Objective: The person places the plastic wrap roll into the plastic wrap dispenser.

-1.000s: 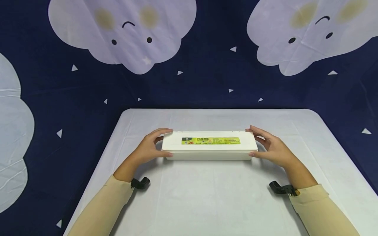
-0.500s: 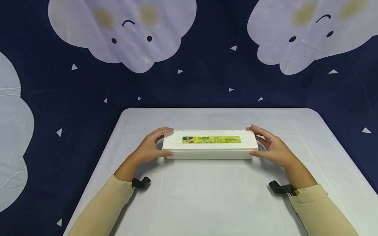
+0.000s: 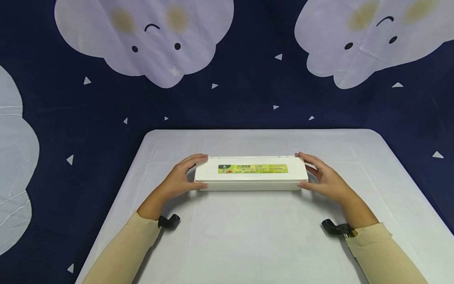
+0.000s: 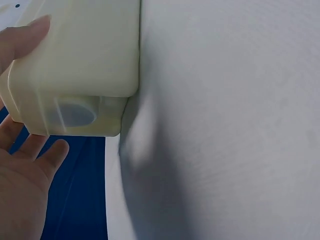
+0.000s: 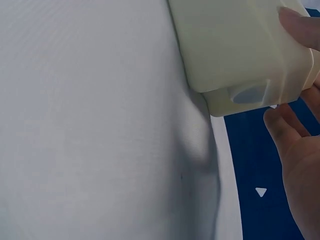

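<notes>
A long white cling film box [image 3: 248,177] with a closed lid lies crosswise on the white-covered table. A yellow-green printed label [image 3: 252,169] runs along its top. My left hand [image 3: 176,179] grips the left end, thumb on the front side and fingers reaching to the back edge. The right end is held likewise by my right hand [image 3: 330,180]. In the left wrist view the box's end wall [image 4: 75,112] has a recessed round patch, with the thumb [image 4: 30,37] on the front face. The right wrist view shows the opposite end [image 5: 250,95] and the right thumb [image 5: 300,29].
The white table [image 3: 248,236] has rounded far corners. Behind it hangs a dark blue cloth [image 3: 244,106] printed with clouds and small white triangles. Black curved wrist mounts, one on the left [image 3: 169,221] and one on the right [image 3: 337,227], stick out inward above the table.
</notes>
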Demonstrator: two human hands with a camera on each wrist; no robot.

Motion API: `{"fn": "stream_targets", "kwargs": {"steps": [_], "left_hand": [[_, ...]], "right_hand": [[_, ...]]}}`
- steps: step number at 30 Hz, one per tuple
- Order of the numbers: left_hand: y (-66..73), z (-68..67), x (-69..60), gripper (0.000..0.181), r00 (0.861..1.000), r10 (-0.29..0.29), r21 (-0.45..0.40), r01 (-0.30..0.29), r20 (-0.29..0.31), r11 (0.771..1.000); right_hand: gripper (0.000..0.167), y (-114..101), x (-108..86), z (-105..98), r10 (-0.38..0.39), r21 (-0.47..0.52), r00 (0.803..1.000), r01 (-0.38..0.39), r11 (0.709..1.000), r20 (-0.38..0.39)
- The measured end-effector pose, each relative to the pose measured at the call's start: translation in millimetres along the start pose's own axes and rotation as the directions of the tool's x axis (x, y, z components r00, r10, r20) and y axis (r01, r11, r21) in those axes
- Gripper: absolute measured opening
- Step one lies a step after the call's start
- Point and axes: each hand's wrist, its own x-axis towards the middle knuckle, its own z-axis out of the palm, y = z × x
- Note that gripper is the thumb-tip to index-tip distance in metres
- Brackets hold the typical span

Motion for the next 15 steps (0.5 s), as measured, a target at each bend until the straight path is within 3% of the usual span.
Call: {"fn": "stream_targets", "kwargs": {"steps": [15], "left_hand": [[-4.9,4.8,-3.2,0.092,1.0,-0.001,-0.019,0.001,-0.002,1.0]], "right_hand": [[0.113,4.2,-0.7,6.5,0.042,-0.013,0.999,-0.042,0.999,-0.008]]}}
